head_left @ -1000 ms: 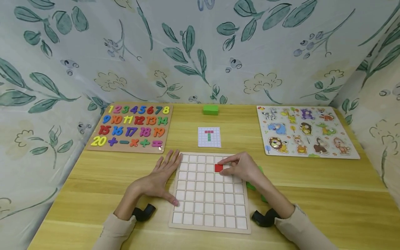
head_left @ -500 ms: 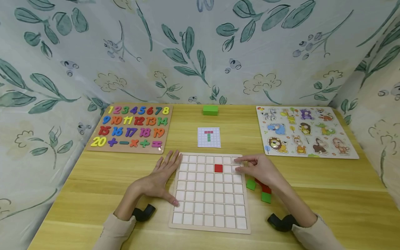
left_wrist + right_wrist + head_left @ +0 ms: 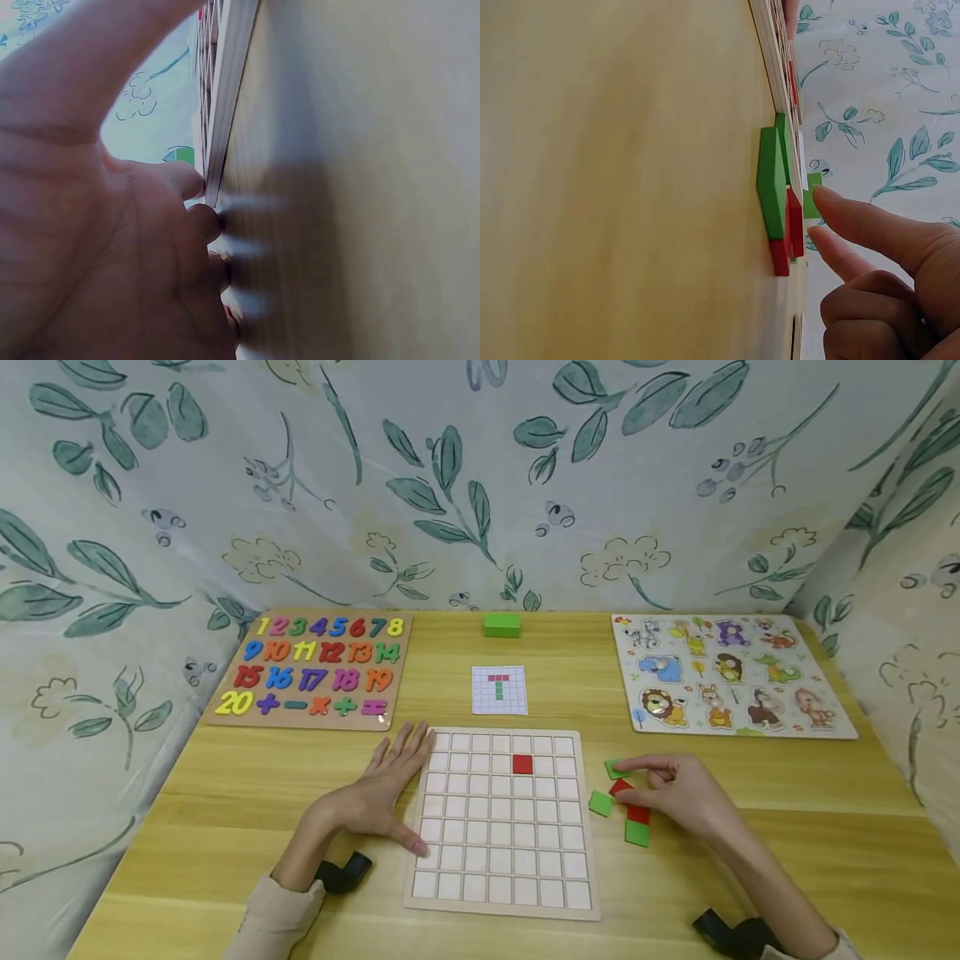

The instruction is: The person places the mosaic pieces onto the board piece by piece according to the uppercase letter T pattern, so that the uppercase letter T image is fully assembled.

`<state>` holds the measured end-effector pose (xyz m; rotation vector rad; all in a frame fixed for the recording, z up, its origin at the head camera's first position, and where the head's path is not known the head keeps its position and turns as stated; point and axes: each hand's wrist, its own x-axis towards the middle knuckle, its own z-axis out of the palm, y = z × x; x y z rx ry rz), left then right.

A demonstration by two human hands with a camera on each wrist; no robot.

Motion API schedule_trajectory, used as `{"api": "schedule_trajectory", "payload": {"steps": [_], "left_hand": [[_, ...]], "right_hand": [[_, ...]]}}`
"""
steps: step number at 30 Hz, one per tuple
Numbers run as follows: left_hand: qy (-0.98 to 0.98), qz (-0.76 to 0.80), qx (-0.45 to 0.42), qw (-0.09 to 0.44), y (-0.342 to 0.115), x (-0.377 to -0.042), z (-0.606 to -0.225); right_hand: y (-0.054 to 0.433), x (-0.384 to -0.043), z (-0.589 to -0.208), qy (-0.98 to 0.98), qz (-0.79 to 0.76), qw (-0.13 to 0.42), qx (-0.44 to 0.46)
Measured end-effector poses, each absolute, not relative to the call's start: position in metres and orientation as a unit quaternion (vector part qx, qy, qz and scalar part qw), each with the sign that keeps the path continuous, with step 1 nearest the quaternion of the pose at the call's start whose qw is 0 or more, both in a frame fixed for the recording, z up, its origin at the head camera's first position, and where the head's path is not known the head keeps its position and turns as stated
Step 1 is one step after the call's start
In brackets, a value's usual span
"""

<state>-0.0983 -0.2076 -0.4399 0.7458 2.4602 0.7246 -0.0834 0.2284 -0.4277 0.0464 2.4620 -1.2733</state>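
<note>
A pale wooden grid board [image 3: 503, 833] lies in the middle of the table, with one red square tile [image 3: 522, 764] in its second row. My left hand [image 3: 375, 800] rests along the board's left edge, fingers spread, thumb on the lower left frame; the left wrist view shows the palm beside that edge. Right of the board, my right hand [image 3: 686, 797] hovers at a small cluster of tiles, thumb and index finger apart. Green tiles [image 3: 601, 803] and red tiles [image 3: 638, 814] lie there, partly covered by the fingers. In the right wrist view no tile sits between the fingertips [image 3: 826, 193].
Behind the board lies a pattern card [image 3: 499, 691] showing a red and green T. A green block [image 3: 502, 626] stands farther back. A number puzzle [image 3: 397, 685] is at the left, an animal puzzle [image 3: 742, 672] at the right. Patterned cloth [image 3: 480, 485] surrounds the table.
My right hand has let go of the red tile, leaving it on the grid, and has moved right and toward me to the loose tiles. The left hand has stayed in place.
</note>
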Motion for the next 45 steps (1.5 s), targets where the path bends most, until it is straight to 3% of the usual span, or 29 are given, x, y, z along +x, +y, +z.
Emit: {"api": "schedule_trajectory", "payload": {"steps": [45], "left_hand": [[0.894,0.273,0.268,0.234,-0.2085,-0.0997,-0.4428]], "right_hand": [[0.2335,-0.0759,-0.4295,0.887,-0.418,0.19,0.04]]}}
